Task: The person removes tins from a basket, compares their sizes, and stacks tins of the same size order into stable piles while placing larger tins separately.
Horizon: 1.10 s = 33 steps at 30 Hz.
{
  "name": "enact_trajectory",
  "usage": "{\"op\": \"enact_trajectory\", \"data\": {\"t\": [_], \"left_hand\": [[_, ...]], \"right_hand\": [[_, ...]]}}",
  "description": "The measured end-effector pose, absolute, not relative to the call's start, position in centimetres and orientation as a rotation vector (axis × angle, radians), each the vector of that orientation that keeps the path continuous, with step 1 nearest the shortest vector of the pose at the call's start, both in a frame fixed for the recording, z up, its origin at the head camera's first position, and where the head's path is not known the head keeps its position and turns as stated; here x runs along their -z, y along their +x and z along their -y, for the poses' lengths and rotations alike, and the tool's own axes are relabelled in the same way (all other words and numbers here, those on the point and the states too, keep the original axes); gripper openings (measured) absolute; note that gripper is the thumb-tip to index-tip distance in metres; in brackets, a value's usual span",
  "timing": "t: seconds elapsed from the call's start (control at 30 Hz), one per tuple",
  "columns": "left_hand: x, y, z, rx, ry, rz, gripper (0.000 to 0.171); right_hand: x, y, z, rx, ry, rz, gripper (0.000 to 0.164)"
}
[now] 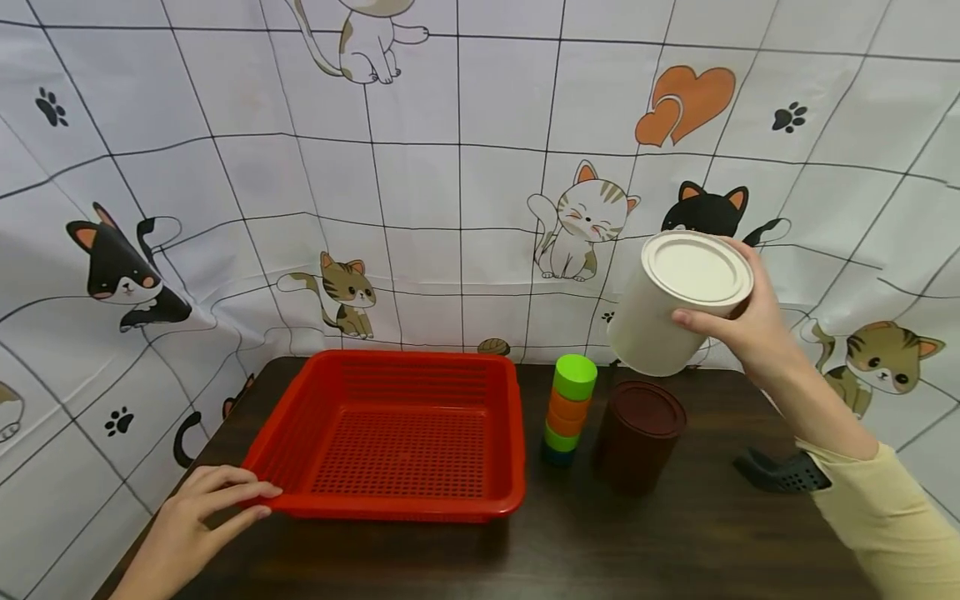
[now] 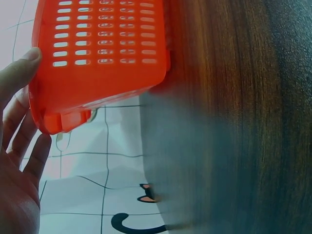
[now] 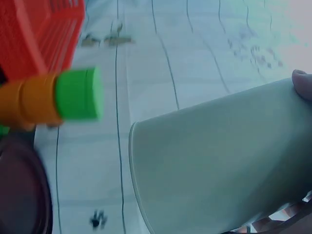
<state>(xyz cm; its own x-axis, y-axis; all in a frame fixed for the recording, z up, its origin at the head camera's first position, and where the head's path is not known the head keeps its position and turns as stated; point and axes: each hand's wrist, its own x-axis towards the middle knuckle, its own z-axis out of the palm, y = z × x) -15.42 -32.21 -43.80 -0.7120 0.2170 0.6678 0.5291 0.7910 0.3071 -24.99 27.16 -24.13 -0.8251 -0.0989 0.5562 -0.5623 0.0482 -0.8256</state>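
Observation:
A white lidded canister (image 1: 660, 308) is held up in the air, tilted, by my right hand (image 1: 757, 325), thumb on the near side near its lid. Below it a dark brown lidded canister (image 1: 637, 442) stands on the table. In the right wrist view the white canister (image 3: 224, 161) fills the lower right. My left hand (image 1: 206, 508) rests at the near left corner of a red plastic basket (image 1: 397, 504). The left wrist view shows the thumb on the basket's slotted side (image 2: 107, 73) and the other fingers at its rim.
A stack of green, orange and blue cylinders (image 1: 570, 408) stands between the basket and the brown canister. A dark perforated object (image 1: 783, 473) lies at the right, by the right sleeve. Behind the dark wooden table (image 1: 585, 550) hangs a white sheet with cat drawings (image 1: 420, 183).

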Motion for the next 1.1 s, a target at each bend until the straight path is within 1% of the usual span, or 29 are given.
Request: {"op": "enact_trajectory", "data": {"t": [0.33,0.5,0.83,0.97,1.1], "left_hand": [[43.7,-15.3,32.3,0.637,-0.514,2.388,0.054],[43.6,-15.3,32.2,0.628,-0.498,2.409,0.053],[43.6,-15.1,31.9,0.632,-0.501,2.402,0.053],[43.6,-15.1,31.9,0.638,-0.502,2.401,0.053],[43.7,-15.1,32.0,0.637,-0.506,2.395,0.053]], "right_hand": [[27.6,-24.1,-32.8,-1.686,0.480,2.089,0.092],[29.7,-23.8,-34.9,-1.472,0.375,2.201,0.093],[32.7,-24.2,-37.4,-1.457,0.361,2.160,0.095],[33.8,-24.1,-38.0,-1.412,0.300,2.199,0.097],[35.1,-24.2,-38.7,-1.272,0.218,2.271,0.098]]}}
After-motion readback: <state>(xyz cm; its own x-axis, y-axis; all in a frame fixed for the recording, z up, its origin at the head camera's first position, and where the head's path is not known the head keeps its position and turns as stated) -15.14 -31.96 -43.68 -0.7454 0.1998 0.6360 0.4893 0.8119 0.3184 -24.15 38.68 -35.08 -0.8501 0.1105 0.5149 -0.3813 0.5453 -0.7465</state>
